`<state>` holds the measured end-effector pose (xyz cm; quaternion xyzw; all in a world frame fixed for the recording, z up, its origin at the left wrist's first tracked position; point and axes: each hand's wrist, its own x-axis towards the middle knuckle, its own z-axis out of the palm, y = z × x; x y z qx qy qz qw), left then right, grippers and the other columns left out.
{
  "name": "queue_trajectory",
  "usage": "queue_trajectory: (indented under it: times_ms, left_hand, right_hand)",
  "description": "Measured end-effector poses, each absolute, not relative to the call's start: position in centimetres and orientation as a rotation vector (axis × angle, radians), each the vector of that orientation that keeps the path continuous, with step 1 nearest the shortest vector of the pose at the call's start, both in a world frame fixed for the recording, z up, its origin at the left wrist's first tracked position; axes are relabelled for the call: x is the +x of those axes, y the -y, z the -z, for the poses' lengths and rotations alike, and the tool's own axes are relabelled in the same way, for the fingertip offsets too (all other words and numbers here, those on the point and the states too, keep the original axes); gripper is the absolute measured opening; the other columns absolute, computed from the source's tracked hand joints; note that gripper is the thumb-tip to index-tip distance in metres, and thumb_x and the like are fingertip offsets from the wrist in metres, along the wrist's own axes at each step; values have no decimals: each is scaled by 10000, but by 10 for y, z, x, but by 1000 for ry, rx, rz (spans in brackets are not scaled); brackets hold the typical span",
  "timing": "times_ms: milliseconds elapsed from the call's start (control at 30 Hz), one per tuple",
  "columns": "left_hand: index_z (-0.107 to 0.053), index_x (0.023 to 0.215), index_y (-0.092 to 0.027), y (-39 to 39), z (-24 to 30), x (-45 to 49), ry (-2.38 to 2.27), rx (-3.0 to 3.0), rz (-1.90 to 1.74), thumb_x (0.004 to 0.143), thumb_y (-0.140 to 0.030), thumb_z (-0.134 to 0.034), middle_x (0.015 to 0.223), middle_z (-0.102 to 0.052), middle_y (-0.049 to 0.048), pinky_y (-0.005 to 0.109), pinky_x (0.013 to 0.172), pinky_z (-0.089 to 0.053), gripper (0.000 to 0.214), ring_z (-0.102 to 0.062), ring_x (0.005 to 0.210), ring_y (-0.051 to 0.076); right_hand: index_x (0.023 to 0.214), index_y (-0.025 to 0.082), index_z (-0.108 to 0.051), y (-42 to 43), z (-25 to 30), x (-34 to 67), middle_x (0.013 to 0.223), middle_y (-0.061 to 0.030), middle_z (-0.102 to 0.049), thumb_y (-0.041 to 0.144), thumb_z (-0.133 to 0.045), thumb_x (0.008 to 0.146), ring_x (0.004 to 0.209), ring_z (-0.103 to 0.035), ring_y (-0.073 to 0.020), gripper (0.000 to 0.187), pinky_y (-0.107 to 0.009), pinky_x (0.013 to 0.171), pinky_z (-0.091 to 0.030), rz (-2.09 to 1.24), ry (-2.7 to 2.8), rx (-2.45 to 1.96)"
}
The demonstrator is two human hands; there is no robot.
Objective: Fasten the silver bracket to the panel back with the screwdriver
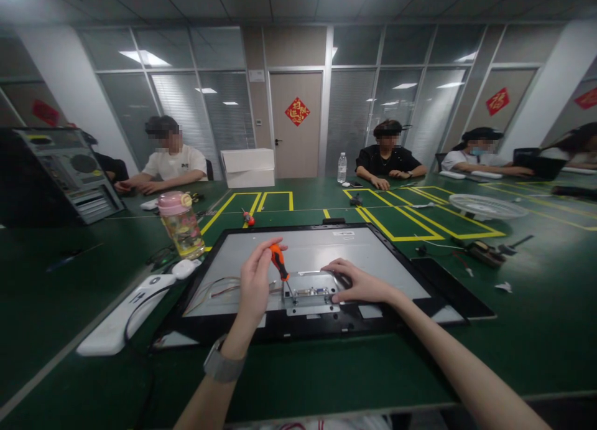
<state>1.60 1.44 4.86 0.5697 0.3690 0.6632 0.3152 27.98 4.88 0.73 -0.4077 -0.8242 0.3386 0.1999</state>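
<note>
An opened flat display panel (382, 262) with a black frame lies on the table in front of me. On its lower middle sits a metal bracket (311, 307) with a row of connectors. My left hand (255, 279) is closed round an orange and black screwdriver (279, 261), its shaft slanting down to the bracket's left end. The tip is too small to make out. At the bracket's right end, my right hand (359, 283) grips the edge between thumb and fingers. Thin wires (219, 287) run across the panel left of the bracket.
Left of the panel are a white power strip (125, 318), a black cable (128, 321) and a pink-lidded bottle (181, 226). A computer case (69, 175) stands farther left. A dark flat panel (450, 287) lies right. Several people sit across the green table (354, 368).
</note>
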Motion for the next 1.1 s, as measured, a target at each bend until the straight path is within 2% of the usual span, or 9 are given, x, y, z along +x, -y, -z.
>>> queue_trajectory:
  times_ms: [167,367,467,600,700,800,900,1000,1100]
  left_hand:
    - [-704,896,-186,-13,-52,18,-1000,1611,-1814,829,-363,-608,852,-621,32,262,734,-475,212,-589,758,152]
    - [-642,1082,-157,-17,-46,13,-967,1485,-1747,928,-366,-435,916,-694,77,329,876,-444,331,-625,905,201]
    - [-655,981,-157,-18,-45,14,-971,1488,-1779,918,-363,-443,941,-689,84,339,888,-445,303,-620,932,214]
    - [-687,828,-186,-14,-51,17,-1045,1600,-1859,839,-366,-576,895,-618,47,271,765,-480,211,-590,820,174]
    - [-696,880,-189,-13,-53,16,-1048,1615,-1851,844,-353,-580,856,-606,38,257,727,-485,204,-589,778,160]
    - [-675,993,-175,-14,-50,15,-1033,1543,-1815,903,-348,-494,888,-668,58,288,816,-476,266,-625,872,181]
    - [-687,954,-176,-14,-50,16,-1021,1556,-1821,891,-349,-519,923,-668,67,297,829,-477,249,-619,915,194]
    - [-717,869,-192,-13,-52,17,-1031,1661,-1876,831,-328,-607,889,-614,46,271,783,-477,179,-593,860,176]
    - [-714,970,-192,-13,-52,16,-1035,1653,-1833,872,-317,-550,888,-639,47,279,802,-466,228,-604,861,174]
  right_hand:
    - [1351,251,-494,-50,-6,280,1303,-77,-431,570,-751,689,1205,-447,-283,778,-416,1079,-360,-945,2318,-1121]
    - [1355,237,-492,-48,-9,279,1313,-88,-425,560,-751,694,1210,-444,-287,780,-420,1073,-362,-949,2311,-1136]
    - [1350,236,-495,-48,-9,279,1305,-86,-436,566,-741,702,1213,-442,-291,768,-433,1079,-352,-937,2315,-1140]
    - [1347,235,-499,-49,-8,279,1298,-84,-440,569,-741,701,1208,-449,-286,766,-426,1080,-354,-927,2322,-1125]
    - [1348,239,-497,-48,-9,279,1302,-86,-437,567,-741,702,1218,-443,-286,765,-426,1084,-351,-933,2324,-1126]
    - [1345,224,-503,-47,-10,278,1303,-94,-433,568,-739,702,1214,-447,-287,766,-417,1076,-360,-940,2316,-1145]
    - [1347,213,-501,-48,-9,278,1300,-98,-435,567,-743,699,1220,-443,-287,777,-413,1083,-352,-932,2316,-1132]
    - [1346,229,-500,-48,-8,279,1298,-91,-436,562,-749,696,1216,-448,-280,772,-414,1087,-347,-931,2312,-1119]
    - [1345,237,-501,-47,-9,279,1310,-88,-427,562,-751,693,1204,-455,-281,771,-408,1068,-370,-949,2306,-1145]
